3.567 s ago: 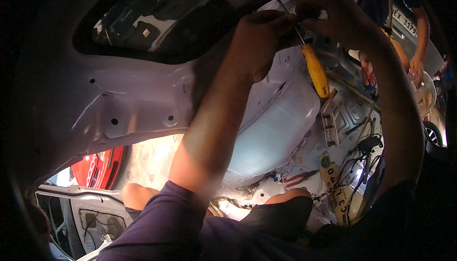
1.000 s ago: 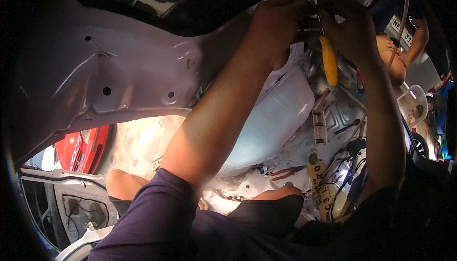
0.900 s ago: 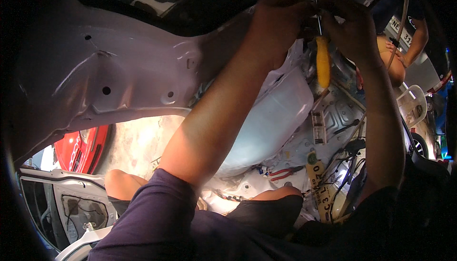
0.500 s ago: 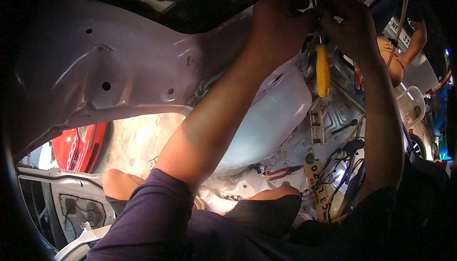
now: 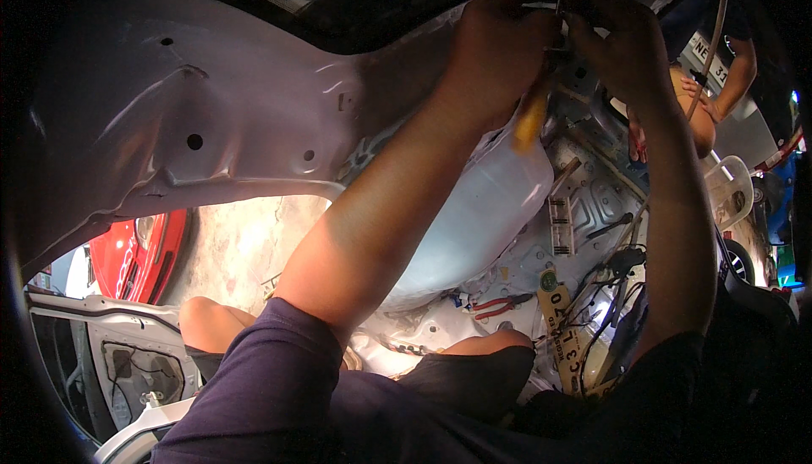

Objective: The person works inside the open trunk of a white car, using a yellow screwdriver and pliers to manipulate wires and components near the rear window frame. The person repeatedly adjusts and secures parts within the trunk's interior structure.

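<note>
A yellow-handled screwdriver (image 5: pixel 531 121) is tilted beside the left hand (image 5: pixel 499 54), which is curled near the right hand (image 5: pixel 624 45); whether either is clamped on something, I cannot tell.

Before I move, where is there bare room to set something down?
Bare concrete shows between red car, knee and left forearm. The white hump, between that forearm and the metal floor, is bare but curved. Crowded: around pliers, plate and cables; and up top, around left hand, right hand and screwdriver.
</note>
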Demonstrator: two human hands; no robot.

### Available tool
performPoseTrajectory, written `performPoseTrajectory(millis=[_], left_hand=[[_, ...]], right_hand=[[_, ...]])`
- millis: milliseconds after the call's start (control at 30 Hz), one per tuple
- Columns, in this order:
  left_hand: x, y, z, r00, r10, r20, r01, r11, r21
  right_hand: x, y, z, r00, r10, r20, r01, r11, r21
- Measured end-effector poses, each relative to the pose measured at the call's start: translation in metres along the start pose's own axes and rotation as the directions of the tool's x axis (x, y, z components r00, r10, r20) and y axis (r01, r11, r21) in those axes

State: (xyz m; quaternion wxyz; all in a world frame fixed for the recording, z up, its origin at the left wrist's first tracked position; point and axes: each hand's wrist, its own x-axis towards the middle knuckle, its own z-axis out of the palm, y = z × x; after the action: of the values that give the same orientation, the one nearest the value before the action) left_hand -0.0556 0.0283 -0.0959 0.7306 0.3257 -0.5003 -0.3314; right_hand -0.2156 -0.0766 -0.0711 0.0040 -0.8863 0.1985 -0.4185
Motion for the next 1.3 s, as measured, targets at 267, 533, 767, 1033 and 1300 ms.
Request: performPoseTrajectory(millis=[267, 533, 767, 1033, 1300], left_hand=[[0.003, -0.009, 0.004, 0.949, -0.31, 0.054, 0.305, 0.865, -0.399], [0.0, -0.013, 0.013, 0.928, -0.368, 0.063, 0.336, 0.749, -0.571], [-0.005, -0.008, 0.011, 0.92, -0.391, 0.034, 0.356, 0.797, -0.488], [-0.005, -0.007, -0.002, 0.94, -0.331, 0.08, 0.339, 0.889, -0.307], [-0.004, -0.004, -0.014, 0.898, -0.382, 0.22, 0.441, 0.781, -0.442]], right_hand=[[-0.001, -0.005, 0.001, 1.0, 0.023, -0.005, -0.023, 0.999, 0.032], [-0.001, -0.008, 0.002, 0.999, 0.014, -0.03, -0.014, 1.0, -0.017], [0.0, -0.013, 0.002, 0.991, -0.119, -0.055, 0.112, 0.987, -0.115], [0.003, -0.022, -0.002, 0.974, -0.218, 0.053, 0.224, 0.956, -0.191], [0.005, -0.022, -0.016, 0.936, -0.288, 0.202, 0.326, 0.927, -0.186]])
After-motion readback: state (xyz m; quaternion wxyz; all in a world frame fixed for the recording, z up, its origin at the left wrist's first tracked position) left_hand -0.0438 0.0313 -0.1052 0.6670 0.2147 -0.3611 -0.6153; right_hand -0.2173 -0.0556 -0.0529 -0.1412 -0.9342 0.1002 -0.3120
